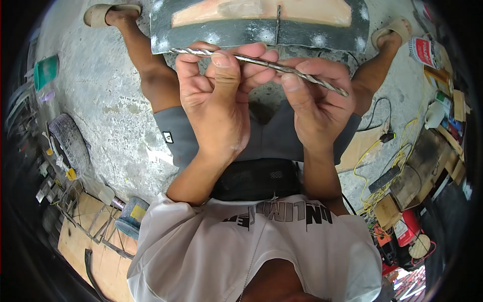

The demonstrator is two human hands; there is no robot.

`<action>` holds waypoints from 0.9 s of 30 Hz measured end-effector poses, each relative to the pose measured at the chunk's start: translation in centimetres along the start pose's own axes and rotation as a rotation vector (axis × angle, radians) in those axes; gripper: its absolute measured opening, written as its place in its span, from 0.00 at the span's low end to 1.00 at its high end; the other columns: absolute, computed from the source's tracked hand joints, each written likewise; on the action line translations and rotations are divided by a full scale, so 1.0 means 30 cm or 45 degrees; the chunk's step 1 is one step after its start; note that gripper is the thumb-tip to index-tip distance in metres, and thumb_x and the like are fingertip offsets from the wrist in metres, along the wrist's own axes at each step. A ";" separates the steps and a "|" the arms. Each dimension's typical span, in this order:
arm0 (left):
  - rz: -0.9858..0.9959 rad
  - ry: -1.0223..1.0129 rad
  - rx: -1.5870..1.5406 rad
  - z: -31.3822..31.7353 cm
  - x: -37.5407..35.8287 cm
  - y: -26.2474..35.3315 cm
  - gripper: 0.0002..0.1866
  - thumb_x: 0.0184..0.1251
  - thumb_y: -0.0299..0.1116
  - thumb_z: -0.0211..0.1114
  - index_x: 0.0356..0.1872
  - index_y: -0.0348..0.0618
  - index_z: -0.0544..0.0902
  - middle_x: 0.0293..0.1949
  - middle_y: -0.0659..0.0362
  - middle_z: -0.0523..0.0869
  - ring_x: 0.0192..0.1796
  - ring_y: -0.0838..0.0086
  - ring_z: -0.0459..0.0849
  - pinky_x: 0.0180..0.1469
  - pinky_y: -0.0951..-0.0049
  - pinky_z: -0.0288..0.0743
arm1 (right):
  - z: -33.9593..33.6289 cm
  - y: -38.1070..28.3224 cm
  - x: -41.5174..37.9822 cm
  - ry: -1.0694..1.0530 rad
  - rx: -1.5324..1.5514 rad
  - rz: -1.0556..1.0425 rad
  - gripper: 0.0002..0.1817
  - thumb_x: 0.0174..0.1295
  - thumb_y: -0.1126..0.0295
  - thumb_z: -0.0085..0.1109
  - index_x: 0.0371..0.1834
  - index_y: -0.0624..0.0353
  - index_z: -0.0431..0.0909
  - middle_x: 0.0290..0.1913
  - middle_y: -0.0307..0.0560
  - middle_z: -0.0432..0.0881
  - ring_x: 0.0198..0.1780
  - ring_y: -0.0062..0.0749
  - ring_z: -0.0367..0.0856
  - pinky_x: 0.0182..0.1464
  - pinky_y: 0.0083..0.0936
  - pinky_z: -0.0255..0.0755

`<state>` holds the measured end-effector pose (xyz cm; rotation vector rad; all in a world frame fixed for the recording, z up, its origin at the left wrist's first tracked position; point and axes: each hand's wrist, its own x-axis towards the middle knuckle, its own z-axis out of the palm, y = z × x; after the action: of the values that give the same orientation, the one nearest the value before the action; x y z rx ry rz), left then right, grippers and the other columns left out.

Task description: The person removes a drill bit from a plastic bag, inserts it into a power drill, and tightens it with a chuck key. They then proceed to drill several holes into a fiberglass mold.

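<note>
My left hand (216, 100) pinches a drill bit (190, 51) between thumb and fingers, its fluted end sticking out to the left. In my right hand (319, 103) is a second drill bit (322, 83), slightly thicker-looking, with its spiral end pointing right and down. Their smooth shanks meet or overlap between my hands; fingers partly hide the junction. Both hands are closed, above my lap. Beyond them, another drill bit (278, 24) lies across a dark grey panel (163, 38) with a pale tan inset (302, 14).
Concrete floor (115, 100) lies around my legs. At right are a paint bucket (422, 52), yellow cable (359, 173), a black power strip (384, 179) and a red machine (408, 229). A tyre (69, 141), blue-grey bucket (132, 219) and green container (46, 73) stand at left.
</note>
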<state>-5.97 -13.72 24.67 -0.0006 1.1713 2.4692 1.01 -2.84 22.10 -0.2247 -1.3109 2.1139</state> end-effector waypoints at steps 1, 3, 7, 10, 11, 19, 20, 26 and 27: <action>-0.007 0.010 0.006 0.000 0.000 -0.001 0.11 0.82 0.30 0.56 0.56 0.44 0.65 0.49 0.38 0.87 0.49 0.52 0.91 0.48 0.61 0.91 | 0.001 0.003 0.000 0.013 0.000 0.008 0.14 0.65 0.86 0.66 0.52 0.71 0.76 0.49 0.56 0.87 0.52 0.30 0.86 0.56 0.24 0.81; -0.016 0.031 0.023 0.000 0.003 -0.003 0.11 0.82 0.30 0.57 0.55 0.44 0.66 0.49 0.39 0.87 0.48 0.52 0.91 0.48 0.61 0.91 | 0.001 0.011 0.000 0.036 0.006 0.021 0.14 0.64 0.86 0.67 0.51 0.71 0.76 0.49 0.56 0.87 0.52 0.31 0.86 0.56 0.25 0.81; -0.036 0.077 0.049 -0.002 0.009 -0.008 0.10 0.82 0.30 0.57 0.55 0.44 0.66 0.48 0.39 0.87 0.48 0.53 0.91 0.48 0.62 0.90 | -0.021 0.020 -0.003 0.013 -0.002 0.073 0.13 0.66 0.86 0.65 0.51 0.71 0.77 0.51 0.57 0.86 0.53 0.32 0.86 0.57 0.26 0.81; -0.030 0.098 0.119 -0.031 0.050 -0.004 0.09 0.81 0.31 0.59 0.53 0.45 0.71 0.50 0.43 0.87 0.51 0.54 0.90 0.52 0.60 0.88 | -0.041 0.020 -0.007 0.071 -0.037 0.180 0.10 0.67 0.84 0.63 0.50 0.68 0.77 0.53 0.58 0.86 0.54 0.35 0.86 0.56 0.28 0.82; 0.000 0.091 0.169 -0.062 0.077 -0.001 0.08 0.80 0.32 0.61 0.53 0.45 0.74 0.51 0.46 0.88 0.53 0.55 0.89 0.54 0.58 0.87 | -0.055 0.024 -0.009 0.122 -0.076 0.200 0.09 0.68 0.83 0.62 0.50 0.66 0.77 0.54 0.59 0.85 0.53 0.37 0.87 0.54 0.29 0.84; -0.075 0.099 0.286 -0.265 0.218 0.172 0.09 0.78 0.33 0.63 0.53 0.44 0.81 0.53 0.54 0.88 0.60 0.60 0.86 0.61 0.58 0.79 | -0.267 0.045 -0.054 0.267 -0.337 0.424 0.07 0.69 0.79 0.64 0.48 0.65 0.78 0.58 0.58 0.84 0.55 0.36 0.86 0.55 0.26 0.81; -0.102 0.080 0.277 -0.278 0.221 0.185 0.09 0.79 0.32 0.61 0.54 0.44 0.81 0.53 0.54 0.88 0.59 0.61 0.86 0.62 0.57 0.79 | -0.273 0.045 -0.061 0.285 -0.340 0.449 0.07 0.69 0.78 0.64 0.47 0.64 0.78 0.58 0.58 0.84 0.55 0.36 0.86 0.55 0.25 0.81; -0.129 0.047 0.140 -0.305 0.223 0.211 0.08 0.78 0.30 0.61 0.53 0.44 0.82 0.53 0.55 0.88 0.57 0.62 0.87 0.62 0.54 0.79 | -0.307 0.071 -0.102 0.305 -0.348 0.528 0.07 0.69 0.77 0.65 0.46 0.63 0.79 0.56 0.55 0.85 0.53 0.33 0.86 0.54 0.23 0.80; -0.131 0.040 0.136 -0.304 0.221 0.214 0.08 0.78 0.30 0.61 0.53 0.45 0.82 0.52 0.56 0.89 0.57 0.62 0.87 0.63 0.54 0.79 | -0.311 0.077 -0.106 0.301 -0.355 0.538 0.07 0.69 0.77 0.65 0.46 0.62 0.79 0.56 0.54 0.85 0.52 0.32 0.86 0.54 0.23 0.80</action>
<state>-15.91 -21.74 22.41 -0.0679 1.2826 2.3229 6.74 1.52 15.00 -0.9112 -1.5077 2.1422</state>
